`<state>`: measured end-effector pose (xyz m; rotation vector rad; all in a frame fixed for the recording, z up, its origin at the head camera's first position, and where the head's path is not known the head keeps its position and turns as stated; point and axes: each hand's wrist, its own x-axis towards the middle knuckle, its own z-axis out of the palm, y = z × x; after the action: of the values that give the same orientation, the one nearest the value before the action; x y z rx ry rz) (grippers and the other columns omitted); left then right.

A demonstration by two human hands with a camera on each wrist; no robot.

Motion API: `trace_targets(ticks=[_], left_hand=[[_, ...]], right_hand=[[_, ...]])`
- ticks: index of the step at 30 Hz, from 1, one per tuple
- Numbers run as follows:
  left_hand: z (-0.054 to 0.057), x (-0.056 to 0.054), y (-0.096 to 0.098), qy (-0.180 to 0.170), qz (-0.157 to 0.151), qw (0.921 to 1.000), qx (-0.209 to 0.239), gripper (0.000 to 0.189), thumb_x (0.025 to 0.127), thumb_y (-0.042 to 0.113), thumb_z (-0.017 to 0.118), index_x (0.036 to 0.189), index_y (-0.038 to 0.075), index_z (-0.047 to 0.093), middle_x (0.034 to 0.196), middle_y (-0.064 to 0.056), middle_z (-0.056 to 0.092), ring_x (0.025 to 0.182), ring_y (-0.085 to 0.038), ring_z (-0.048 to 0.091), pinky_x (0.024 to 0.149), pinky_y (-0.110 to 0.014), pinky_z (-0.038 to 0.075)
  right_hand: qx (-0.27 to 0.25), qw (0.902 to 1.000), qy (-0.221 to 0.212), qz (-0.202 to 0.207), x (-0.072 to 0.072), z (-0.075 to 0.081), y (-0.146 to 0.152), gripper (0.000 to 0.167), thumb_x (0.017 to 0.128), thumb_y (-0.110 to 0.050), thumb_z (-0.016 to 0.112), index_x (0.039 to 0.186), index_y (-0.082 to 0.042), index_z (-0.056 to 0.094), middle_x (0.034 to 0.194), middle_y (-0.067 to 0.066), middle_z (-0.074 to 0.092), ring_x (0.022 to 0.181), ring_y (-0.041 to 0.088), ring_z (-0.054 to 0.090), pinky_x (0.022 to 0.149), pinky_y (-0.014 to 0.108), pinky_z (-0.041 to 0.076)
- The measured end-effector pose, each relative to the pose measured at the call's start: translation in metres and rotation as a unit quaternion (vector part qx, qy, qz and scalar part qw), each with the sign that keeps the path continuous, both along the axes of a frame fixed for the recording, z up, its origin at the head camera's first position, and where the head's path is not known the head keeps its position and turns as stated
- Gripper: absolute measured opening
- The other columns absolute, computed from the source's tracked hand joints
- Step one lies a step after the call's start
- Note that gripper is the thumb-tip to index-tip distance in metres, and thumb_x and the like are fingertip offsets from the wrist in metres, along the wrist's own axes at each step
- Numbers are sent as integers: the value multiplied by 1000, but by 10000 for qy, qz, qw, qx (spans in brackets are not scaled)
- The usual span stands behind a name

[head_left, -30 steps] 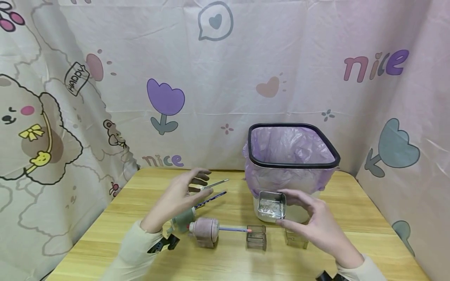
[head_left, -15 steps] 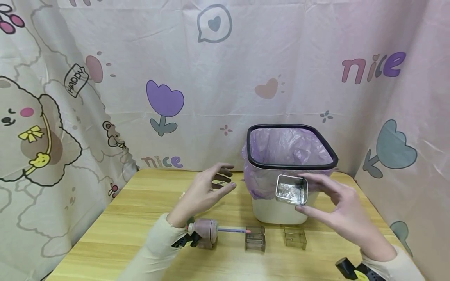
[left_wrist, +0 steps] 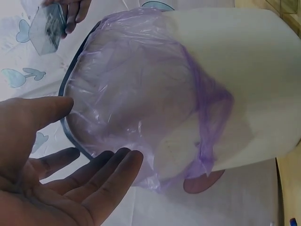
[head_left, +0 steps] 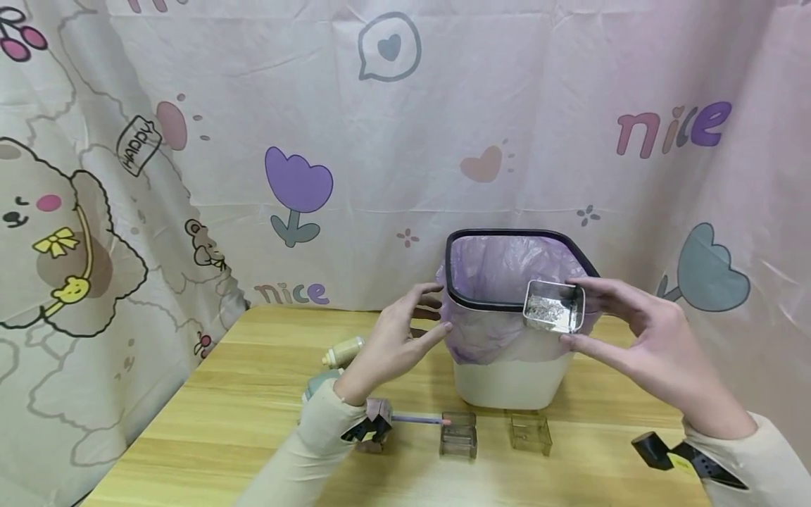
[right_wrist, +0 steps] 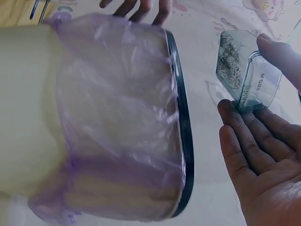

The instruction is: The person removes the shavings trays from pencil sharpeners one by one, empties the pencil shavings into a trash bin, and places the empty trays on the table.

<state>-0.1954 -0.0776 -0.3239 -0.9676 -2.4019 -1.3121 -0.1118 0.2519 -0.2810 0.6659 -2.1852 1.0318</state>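
My right hand (head_left: 659,345) pinches a small clear plastic box (head_left: 553,308) between thumb and fingers, up at the front right rim of the bin. Grey-brown crumbs, like pencil shavings, lie against one wall of the box in the right wrist view (right_wrist: 230,61). The bin (head_left: 507,384) is white with a black rim, and a translucent purple bag (head_left: 488,338) lines it and hangs over its outside. Left of the bin, my left hand (head_left: 399,341) hovers with relaxed, spread fingers and nothing in them; in the left wrist view its fingertips overlap the bag.
On the wooden table (head_left: 209,408), a pinkish sharpener-like body (head_left: 380,408) has a pencil (head_left: 418,420) sticking out. Two see-through brownish boxes (head_left: 458,436) stand before the bin. Green (head_left: 322,384) and yellow (head_left: 343,352) bodies lie partly behind my left arm. A printed curtain (head_left: 393,176) hangs behind.
My right hand has raised the box rightward, from low before the bin up to its rim. My left hand has moved right, from above the pencils to the bin's left side.
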Motion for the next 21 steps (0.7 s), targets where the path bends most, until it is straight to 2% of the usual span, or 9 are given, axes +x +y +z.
trace_targets(ticks=[4, 10, 13, 17, 21], left_hand=[[-1, -1, 7, -45, -32, 9999, 138, 58, 102, 20, 75, 154, 14, 49, 134, -12, 70, 117, -27, 75, 86, -31, 67], [-1, 0, 13, 11, -4, 9997, 251, 61, 103, 19, 74, 157, 14, 45, 135, -12, 68, 117, -28, 74, 83, -27, 66], [-1, 0, 15, 183, 153, 9997, 101, 60, 105, 22, 72, 158, 16, 45, 138, -11, 67, 120, -27, 73, 84, -27, 66], [-3, -2, 18, 494, 388, 9980, -83, 56, 108, 27, 67, 158, 15, 47, 140, -11, 69, 125, -26, 70, 88, -32, 66], [-4, -4, 19, 519, 445, 9977, -5, 52, 110, 30, 63, 157, 14, 49, 137, -10, 71, 129, -26, 68, 97, -42, 64]], right_hand=[[16, 9995, -304, -113, -7, 7, 9, 70, 73, 7, 94, 137, -11, 71, 118, -19, 76, 104, -9, 72, 95, 3, 52], [295, 9967, -553, -515, -22, 18, 23, 66, 79, -6, 95, 139, -20, 71, 117, -24, 75, 105, -17, 67, 87, -1, 46], [482, 9945, -634, -684, -30, 23, 27, 64, 81, -13, 95, 139, -22, 70, 114, -11, 79, 104, -20, 65, 88, -2, 43], [731, 9907, -816, -804, -42, 29, 31, 62, 84, -24, 94, 141, -19, 69, 117, 11, 81, 104, -26, 59, 89, -5, 39], [995, 9867, -921, -897, -51, 34, 34, 63, 85, -30, 93, 142, -19, 69, 119, 14, 81, 102, -30, 53, 85, -3, 38]])
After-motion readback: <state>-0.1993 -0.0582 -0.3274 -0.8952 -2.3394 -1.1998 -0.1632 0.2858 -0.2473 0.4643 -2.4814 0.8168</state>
